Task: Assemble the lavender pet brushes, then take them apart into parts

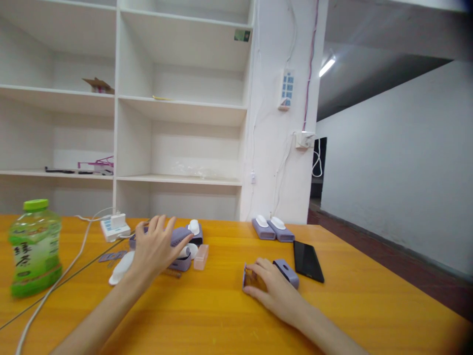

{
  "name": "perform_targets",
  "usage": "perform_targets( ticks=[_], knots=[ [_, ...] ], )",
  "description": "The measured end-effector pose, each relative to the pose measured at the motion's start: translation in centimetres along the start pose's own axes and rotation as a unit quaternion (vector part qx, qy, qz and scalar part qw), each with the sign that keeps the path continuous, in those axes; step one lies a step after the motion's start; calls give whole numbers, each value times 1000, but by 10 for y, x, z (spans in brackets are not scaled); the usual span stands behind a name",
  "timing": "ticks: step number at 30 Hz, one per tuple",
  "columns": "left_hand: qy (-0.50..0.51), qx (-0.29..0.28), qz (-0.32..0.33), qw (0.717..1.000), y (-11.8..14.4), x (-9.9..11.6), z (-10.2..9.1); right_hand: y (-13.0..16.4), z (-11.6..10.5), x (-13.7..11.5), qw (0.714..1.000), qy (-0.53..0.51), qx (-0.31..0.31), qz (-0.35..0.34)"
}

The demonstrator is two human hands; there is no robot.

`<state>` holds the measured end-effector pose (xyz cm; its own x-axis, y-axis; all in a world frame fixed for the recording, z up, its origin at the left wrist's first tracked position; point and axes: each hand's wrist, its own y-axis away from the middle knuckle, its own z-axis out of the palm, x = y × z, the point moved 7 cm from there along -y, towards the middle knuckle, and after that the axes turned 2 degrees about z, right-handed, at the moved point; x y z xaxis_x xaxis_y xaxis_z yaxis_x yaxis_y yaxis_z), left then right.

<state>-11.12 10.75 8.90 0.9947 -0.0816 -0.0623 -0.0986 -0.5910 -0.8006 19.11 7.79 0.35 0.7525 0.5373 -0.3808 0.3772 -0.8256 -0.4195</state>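
Note:
My left hand [157, 249] is open with its fingers spread, above a cluster of purple plastic parts [181, 235]. Under and around it are a white oval part [121, 268], a purple casing [180, 264] and a clear pinkish plastic box [201, 257]. On the right, my right hand [271, 288] rests low at the table with thumb and fingers curved around a thin purple plastic piece [244, 277] standing on edge. Just beyond its knuckles lies a hollow purple casing [287, 272]. Some of the parts are hidden behind my left hand.
Two purple casings with white tops [263, 229] stand at the table's back edge. A black phone [308, 261] lies to the right. At left are a green-capped bottle [36, 249], a power strip [114, 228] and a white cable [79, 246]. White shelves [181, 180] rise behind.

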Motion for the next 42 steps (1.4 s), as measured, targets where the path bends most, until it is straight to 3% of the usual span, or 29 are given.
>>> perform_targets(
  ticks=[2,4,6,8,11,18,36,42],
  knots=[
    [92,21,40,995,4,24,-15,4,0,-7,1000,-29,-6,-5],
    [244,-19,101,964,18,57,-21,8,-1,-14,998,-53,-14,-10],
    [405,-120,159,892,40,94,-14,10,-1,-19,997,-71,-22,-17],
    [492,-233,193,816,66,125,-1,11,0,-20,996,-84,-30,-27],
    [541,-309,180,761,89,146,19,11,1,-19,993,-100,-38,-39],
    [560,-323,132,751,90,145,33,12,3,-16,990,-131,-38,-44],
    [594,-322,104,730,85,147,20,8,0,-17,978,-195,-76,-15],
    [584,-330,105,734,86,146,20,10,-3,-22,984,-165,-68,-24]
  ],
)
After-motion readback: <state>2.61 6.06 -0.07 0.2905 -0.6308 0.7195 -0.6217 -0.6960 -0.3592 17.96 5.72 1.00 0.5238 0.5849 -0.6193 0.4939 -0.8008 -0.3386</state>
